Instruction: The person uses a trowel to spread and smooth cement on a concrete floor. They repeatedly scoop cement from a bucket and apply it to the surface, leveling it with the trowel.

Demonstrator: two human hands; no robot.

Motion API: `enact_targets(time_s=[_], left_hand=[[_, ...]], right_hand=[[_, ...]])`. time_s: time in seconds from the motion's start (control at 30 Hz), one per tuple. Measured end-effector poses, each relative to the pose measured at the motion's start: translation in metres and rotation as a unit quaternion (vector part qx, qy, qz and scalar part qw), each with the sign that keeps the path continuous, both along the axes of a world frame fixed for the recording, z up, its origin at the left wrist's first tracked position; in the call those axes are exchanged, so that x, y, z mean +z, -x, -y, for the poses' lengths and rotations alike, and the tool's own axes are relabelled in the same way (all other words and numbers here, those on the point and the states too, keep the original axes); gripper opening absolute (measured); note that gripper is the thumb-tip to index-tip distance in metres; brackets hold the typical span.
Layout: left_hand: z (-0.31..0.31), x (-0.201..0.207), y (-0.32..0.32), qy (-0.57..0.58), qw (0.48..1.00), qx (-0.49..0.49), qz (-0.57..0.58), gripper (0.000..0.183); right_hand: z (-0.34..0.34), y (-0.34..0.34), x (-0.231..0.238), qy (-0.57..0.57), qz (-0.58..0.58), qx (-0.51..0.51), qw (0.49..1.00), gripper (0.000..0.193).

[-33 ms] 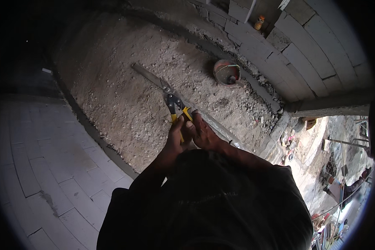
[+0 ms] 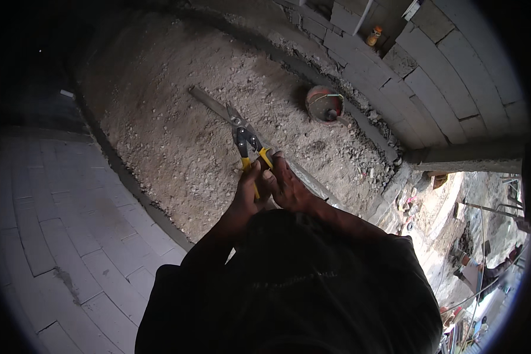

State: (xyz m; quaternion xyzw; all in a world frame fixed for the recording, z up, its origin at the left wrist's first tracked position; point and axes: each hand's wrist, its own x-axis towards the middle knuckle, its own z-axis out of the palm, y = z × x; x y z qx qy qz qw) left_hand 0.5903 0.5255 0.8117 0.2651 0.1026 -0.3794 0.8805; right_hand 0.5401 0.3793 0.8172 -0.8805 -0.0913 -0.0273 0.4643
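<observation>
A pair of tin snips (image 2: 240,131) with black and yellow handles is held out in front of my body, its blades pointing away. My left hand (image 2: 246,190) is wrapped round the left handle. On the right handle my right hand (image 2: 290,190) is closed, close beside the left one. The two handles stand apart in a V. Past the blades runs a long, thin grey strip (image 2: 209,104), slanting from far left to near right under or beside the snips. Whether the blades grip the strip, I cannot tell.
Rough gravelly ground (image 2: 171,124) lies below. Pale block walls stand at left (image 2: 71,218) and far right (image 2: 419,65). A bucket (image 2: 310,100) of grey mix sits near the right wall; an orange-capped bottle (image 2: 373,36) rests in a wall recess. Another person (image 2: 501,268) is at far right.
The whole view has shifted very slightly. Both hands and the snips keep nearly the same position.
</observation>
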Motion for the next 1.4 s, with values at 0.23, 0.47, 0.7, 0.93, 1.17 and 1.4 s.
enact_targets(time_s=[0.23,0.47,0.7,0.93,1.17,1.4], left_hand=[[-0.054,0.032,-0.159,-0.083,0.989,-0.060,0.106,0.050],[-0.103,0.063,-0.270,0.071,0.982,-0.147,0.097,0.040],[-0.092,0.058,-0.329,-0.004,0.974,-0.208,0.086,0.035],[-0.061,0.057,-0.396,-0.059,0.947,-0.300,0.102,0.033],[0.022,0.050,-0.500,-0.130,0.912,-0.346,0.179,0.032],[0.134,0.058,-0.605,-0.192,0.865,-0.401,0.232,0.028]], right_hand=[[-0.033,-0.164,0.069,0.194,-0.067,-0.001,0.979,0.063],[-0.061,-0.259,0.108,0.131,0.044,-0.115,0.984,0.050],[-0.023,-0.348,0.107,0.022,0.088,-0.006,0.996,0.034],[0.012,-0.400,0.079,0.022,0.078,-0.031,0.996,0.037],[0.081,-0.483,0.043,0.096,0.149,-0.116,0.977,0.032],[0.171,-0.578,0.036,0.058,0.104,-0.208,0.971,0.028]])
